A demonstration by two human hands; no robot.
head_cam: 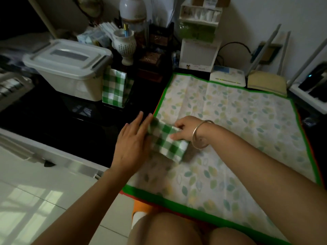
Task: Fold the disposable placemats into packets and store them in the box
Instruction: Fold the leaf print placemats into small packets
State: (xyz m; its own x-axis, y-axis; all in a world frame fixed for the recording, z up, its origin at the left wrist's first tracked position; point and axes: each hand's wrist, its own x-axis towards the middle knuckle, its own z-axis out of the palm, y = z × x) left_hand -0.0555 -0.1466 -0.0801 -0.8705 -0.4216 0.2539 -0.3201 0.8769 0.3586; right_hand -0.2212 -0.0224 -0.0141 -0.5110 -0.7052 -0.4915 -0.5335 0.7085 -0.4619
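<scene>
The packet (pixel 168 145) lies on the leaf mat (pixel 230 121), well apart from the checked box (pixel 115 87). Your left hand (pixel 131 144) presses one end with flat, straight fingers, probably to set the crease. Your right hand (pixel 185 129) pinches the other end with curled fingers to steady it.

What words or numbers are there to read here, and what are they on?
No text here reads clearly.
Vase: rows of tiny marks, too blurred to read.
White card: small print near its bottom, too small to read.
Label on the cardboard box: too blurred to read.
</scene>
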